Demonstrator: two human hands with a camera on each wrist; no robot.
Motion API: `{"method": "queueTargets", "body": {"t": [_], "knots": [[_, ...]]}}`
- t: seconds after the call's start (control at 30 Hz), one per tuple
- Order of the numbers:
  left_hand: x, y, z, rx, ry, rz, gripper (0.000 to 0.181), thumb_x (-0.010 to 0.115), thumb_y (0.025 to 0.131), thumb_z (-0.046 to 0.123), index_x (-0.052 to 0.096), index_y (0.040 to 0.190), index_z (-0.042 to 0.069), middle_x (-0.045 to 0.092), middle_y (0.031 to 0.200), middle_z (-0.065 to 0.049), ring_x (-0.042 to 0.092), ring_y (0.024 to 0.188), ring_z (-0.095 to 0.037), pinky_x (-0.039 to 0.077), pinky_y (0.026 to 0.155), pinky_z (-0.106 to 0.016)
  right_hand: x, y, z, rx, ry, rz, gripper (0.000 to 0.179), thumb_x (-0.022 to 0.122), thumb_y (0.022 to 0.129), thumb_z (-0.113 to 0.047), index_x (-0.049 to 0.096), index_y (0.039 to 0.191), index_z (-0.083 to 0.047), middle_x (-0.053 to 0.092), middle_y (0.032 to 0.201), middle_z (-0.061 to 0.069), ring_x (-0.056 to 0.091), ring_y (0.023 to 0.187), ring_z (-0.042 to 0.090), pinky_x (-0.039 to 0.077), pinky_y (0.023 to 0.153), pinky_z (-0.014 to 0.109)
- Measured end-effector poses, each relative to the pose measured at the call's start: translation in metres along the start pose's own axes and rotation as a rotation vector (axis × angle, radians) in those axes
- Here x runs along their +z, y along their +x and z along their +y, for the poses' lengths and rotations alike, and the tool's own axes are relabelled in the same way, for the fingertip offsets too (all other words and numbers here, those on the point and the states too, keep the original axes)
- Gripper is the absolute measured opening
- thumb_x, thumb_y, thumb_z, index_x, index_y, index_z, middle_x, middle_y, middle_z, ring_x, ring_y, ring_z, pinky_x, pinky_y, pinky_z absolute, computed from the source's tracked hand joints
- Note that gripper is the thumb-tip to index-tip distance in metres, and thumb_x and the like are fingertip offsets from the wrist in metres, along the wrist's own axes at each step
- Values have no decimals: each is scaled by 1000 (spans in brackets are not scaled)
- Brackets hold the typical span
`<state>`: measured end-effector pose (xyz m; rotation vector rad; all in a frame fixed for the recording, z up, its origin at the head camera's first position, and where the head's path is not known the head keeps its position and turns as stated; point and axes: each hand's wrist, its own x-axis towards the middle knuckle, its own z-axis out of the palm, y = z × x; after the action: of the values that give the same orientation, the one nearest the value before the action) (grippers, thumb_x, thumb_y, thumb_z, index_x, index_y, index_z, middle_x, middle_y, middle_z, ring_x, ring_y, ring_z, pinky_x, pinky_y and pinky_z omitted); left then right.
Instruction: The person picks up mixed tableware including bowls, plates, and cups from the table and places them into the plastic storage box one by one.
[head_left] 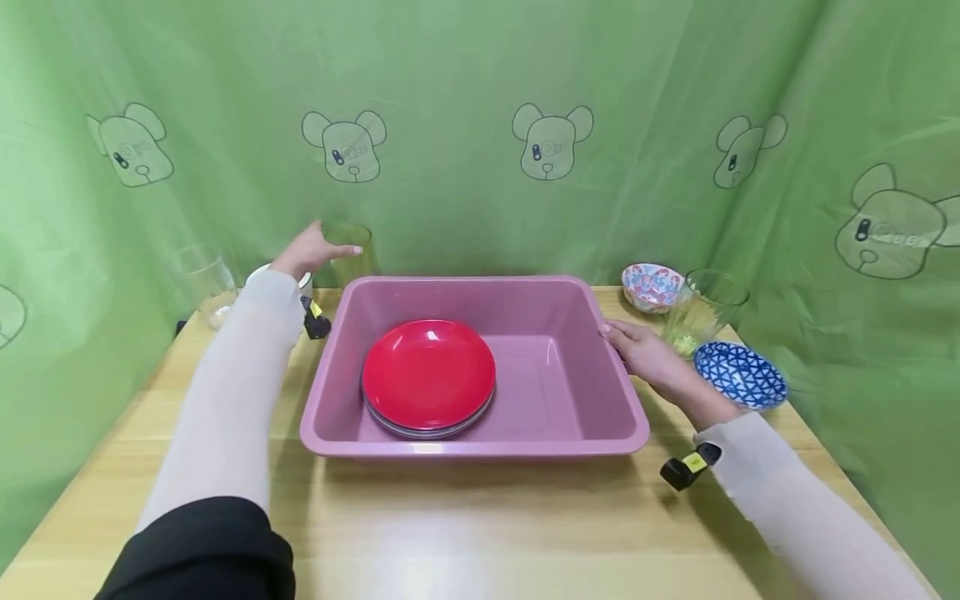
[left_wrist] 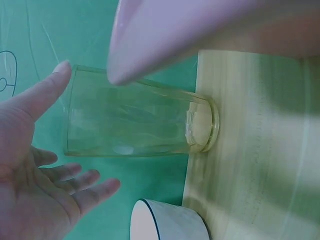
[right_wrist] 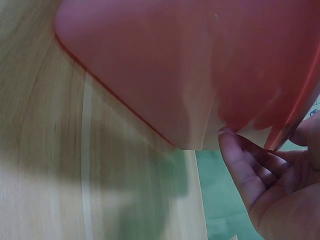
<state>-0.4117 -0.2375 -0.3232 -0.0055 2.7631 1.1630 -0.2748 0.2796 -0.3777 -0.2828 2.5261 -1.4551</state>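
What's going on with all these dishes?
A person is using both hands. The left hand is at a yellow glass, thumb to one side and fingers to the other, not closed around it. The right hand holds the right edge of a pink tub. Inside the tub is a stack of plates, the top one red. Outside it, on the right, are a patterned bowl, a clear glass and a blue dish.
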Motion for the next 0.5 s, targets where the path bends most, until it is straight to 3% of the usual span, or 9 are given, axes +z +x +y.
{"method": "queueTargets", "body": {"t": [0.27,0.5], "knots": [[2,8,6,9,145,-28,106,65,93,44,-9,152,-4,0,158,-28,7,144,-45,8,118,-54,1,-1,1,-11,-15,19,57,35,107,-35,37,146,6,57,125,31,65,94,15,58,79,29],[0,0,8,18,183,-2,100,66,92,44,5,151,-10,13,155,-32,17,142,-48,18,116,-56,0,-1,0,-11,-18,12,56,35,108,-35,39,144,8,59,123,30,65,92,13,58,79,29]]}}
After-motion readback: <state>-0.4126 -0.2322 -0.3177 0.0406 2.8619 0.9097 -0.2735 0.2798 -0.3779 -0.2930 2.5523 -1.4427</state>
